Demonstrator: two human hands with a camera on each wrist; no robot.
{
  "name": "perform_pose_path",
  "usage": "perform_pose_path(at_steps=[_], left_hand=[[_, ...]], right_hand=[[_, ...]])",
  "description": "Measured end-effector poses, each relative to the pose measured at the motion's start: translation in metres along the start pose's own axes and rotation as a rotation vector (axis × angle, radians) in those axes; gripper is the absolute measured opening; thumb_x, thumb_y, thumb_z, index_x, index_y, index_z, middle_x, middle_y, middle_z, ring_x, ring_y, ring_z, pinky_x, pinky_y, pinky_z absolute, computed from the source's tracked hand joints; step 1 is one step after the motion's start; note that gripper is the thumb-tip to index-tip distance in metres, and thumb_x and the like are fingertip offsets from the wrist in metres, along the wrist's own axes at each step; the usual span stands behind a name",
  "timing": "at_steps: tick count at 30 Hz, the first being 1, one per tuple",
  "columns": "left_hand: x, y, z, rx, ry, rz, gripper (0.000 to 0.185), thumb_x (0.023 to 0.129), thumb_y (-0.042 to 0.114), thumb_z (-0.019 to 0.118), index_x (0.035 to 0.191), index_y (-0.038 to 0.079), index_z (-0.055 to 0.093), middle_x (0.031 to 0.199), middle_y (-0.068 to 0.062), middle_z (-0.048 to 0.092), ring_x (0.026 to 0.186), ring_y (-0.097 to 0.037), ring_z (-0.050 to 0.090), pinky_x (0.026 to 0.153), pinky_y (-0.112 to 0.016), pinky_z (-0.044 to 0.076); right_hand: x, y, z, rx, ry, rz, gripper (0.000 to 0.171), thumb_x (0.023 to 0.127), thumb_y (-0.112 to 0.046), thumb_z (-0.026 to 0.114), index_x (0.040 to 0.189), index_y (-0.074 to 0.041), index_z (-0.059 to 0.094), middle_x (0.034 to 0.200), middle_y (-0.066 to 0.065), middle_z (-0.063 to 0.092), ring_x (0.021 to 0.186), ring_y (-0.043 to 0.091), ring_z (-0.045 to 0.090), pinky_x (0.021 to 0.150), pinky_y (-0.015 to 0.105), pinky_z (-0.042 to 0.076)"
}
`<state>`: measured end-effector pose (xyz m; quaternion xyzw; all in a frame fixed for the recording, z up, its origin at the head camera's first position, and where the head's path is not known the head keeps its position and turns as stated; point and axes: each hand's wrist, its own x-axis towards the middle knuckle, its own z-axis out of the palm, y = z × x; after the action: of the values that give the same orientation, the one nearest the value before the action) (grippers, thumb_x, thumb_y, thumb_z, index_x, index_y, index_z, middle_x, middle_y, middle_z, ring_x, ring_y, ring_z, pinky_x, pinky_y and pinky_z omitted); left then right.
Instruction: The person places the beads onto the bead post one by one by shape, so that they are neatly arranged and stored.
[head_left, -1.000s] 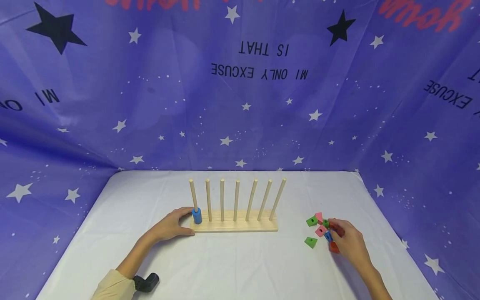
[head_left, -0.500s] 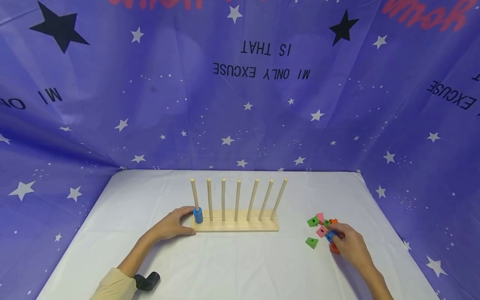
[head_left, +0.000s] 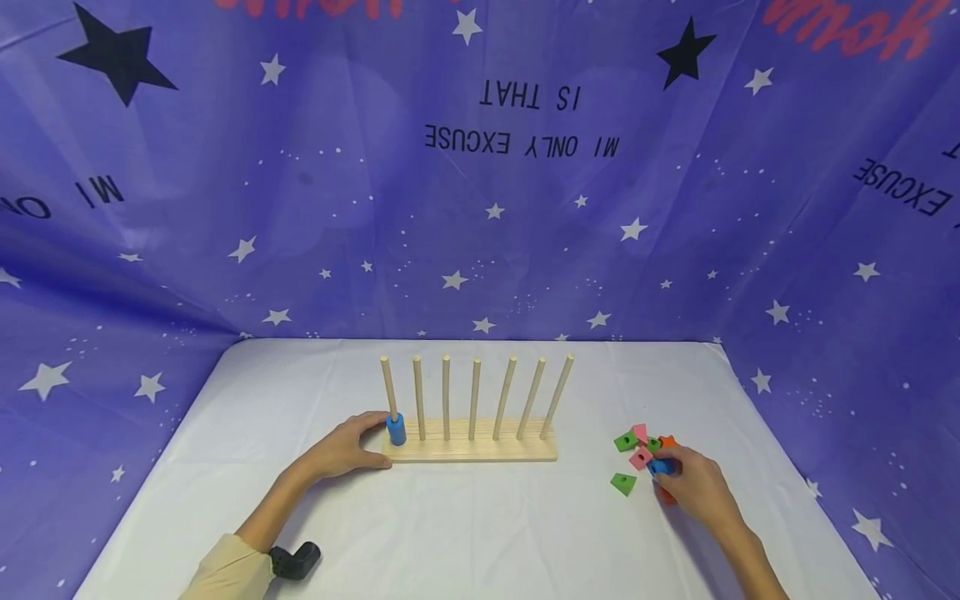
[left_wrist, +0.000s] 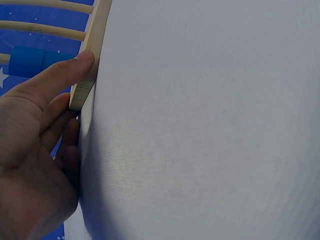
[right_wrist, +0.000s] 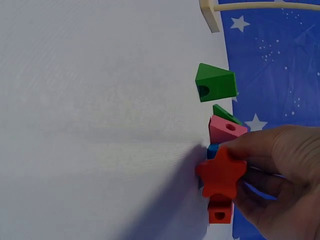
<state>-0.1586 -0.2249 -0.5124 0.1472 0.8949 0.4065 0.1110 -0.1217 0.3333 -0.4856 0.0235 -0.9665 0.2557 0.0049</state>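
Observation:
My left hand (head_left: 347,448) grips the left end of a wooden peg stand (head_left: 480,452). In the left wrist view, its thumb (left_wrist: 82,59) lies on the base's edge, with the other fingers curled at the end. Blue cylinder beads (left_wrist: 32,61) are on the leftmost peg. At the right, my right hand (head_left: 701,487) pinches a blue bead (head_left: 660,467) over a small pile. A red star bead (right_wrist: 220,172) covers most of that blue bead in the right wrist view. Pink (head_left: 641,457) and green (head_left: 626,441) beads lie just left of the fingers.
One green bead (head_left: 623,483) lies apart from the pile, toward the stand. An orange star bead (head_left: 667,442) is behind the right hand. Several bare pegs (head_left: 474,400) rise from the stand. Starry purple cloth (head_left: 480,250) hangs behind the white table (head_left: 480,533).
My right hand has come away from the orange star bead at the back of the pile and taken hold of the blue bead. The left hand stays on the stand.

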Motion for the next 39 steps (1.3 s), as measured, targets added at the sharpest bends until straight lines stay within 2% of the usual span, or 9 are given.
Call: perform_pose_path(at_steps=[7,14,18,21,25,30,33,39], left_hand=[[0.001,0.0,0.0,0.007,0.001,-0.008,0.081,0.078,0.03,0.086,0.143,-0.001,0.05,0.147,-0.027,0.045,0.137,-0.05,0.035,0.112,-0.066,0.024],[0.002,-0.001,0.001,0.006,-0.001,0.006,0.079,0.078,0.029,0.086,0.142,-0.001,0.051,0.146,-0.026,0.046,0.136,-0.05,0.036,0.112,-0.065,0.026],[0.002,-0.001,0.001,-0.001,-0.002,0.008,0.079,0.078,0.028,0.086,0.141,-0.002,0.051,0.145,-0.026,0.046,0.136,-0.05,0.036,0.112,-0.065,0.026],[0.001,0.0,0.0,-0.009,-0.003,0.006,0.079,0.078,0.027,0.086,0.141,-0.002,0.051,0.145,-0.027,0.046,0.136,-0.05,0.035,0.112,-0.064,0.026],[0.001,0.001,0.0,-0.01,-0.001,0.012,0.078,0.078,0.027,0.086,0.141,-0.003,0.051,0.145,-0.027,0.047,0.136,-0.05,0.036,0.112,-0.064,0.027],[0.001,0.001,0.0,-0.009,-0.002,0.02,0.078,0.078,0.027,0.086,0.141,-0.003,0.051,0.145,-0.027,0.047,0.136,-0.05,0.035,0.112,-0.064,0.026],[0.001,0.0,0.001,-0.008,-0.002,0.018,0.078,0.078,0.027,0.086,0.141,-0.003,0.051,0.145,-0.027,0.046,0.137,-0.05,0.035,0.112,-0.064,0.026],[0.001,0.001,0.001,-0.009,0.0,0.009,0.079,0.077,0.027,0.087,0.141,-0.003,0.051,0.145,-0.027,0.046,0.137,-0.05,0.035,0.112,-0.064,0.026]], right_hand=[[0.003,-0.003,0.0,-0.028,-0.029,0.009,0.028,0.08,0.001,0.074,0.107,0.008,0.069,0.106,0.026,0.068,0.1,0.044,0.064,0.085,0.06,0.052],[0.0,-0.009,-0.005,-0.044,-0.035,0.06,0.032,0.082,-0.004,0.076,0.11,0.008,0.067,0.101,0.022,0.068,0.091,0.036,0.064,0.08,0.057,0.054],[-0.004,-0.015,-0.013,-0.017,0.017,0.045,0.033,0.083,-0.005,0.077,0.112,0.005,0.067,0.097,0.016,0.069,0.083,0.028,0.062,0.071,0.046,0.055],[-0.006,-0.023,-0.017,0.009,0.098,-0.014,0.033,0.083,-0.007,0.078,0.114,0.003,0.068,0.097,0.013,0.071,0.082,0.025,0.063,0.067,0.04,0.055],[-0.006,-0.043,-0.023,0.067,0.207,-0.103,0.036,0.085,-0.012,0.08,0.118,-0.003,0.068,0.099,0.009,0.072,0.087,0.026,0.067,0.071,0.041,0.057],[-0.007,-0.079,-0.028,0.188,0.288,-0.192,0.034,0.086,-0.015,0.081,0.117,-0.01,0.07,0.098,0.0,0.072,0.09,0.017,0.067,0.077,0.02,0.053],[-0.006,-0.103,-0.031,0.295,0.29,-0.228,0.031,0.086,-0.016,0.081,0.115,-0.012,0.07,0.099,-0.004,0.071,0.092,0.01,0.066,0.081,0.012,0.049],[0.001,-0.147,-0.03,0.503,0.263,-0.333,0.028,0.086,-0.007,0.079,0.112,-0.01,0.07,0.105,-0.001,0.07,0.098,0.009,0.065,0.089,0.018,0.05]])
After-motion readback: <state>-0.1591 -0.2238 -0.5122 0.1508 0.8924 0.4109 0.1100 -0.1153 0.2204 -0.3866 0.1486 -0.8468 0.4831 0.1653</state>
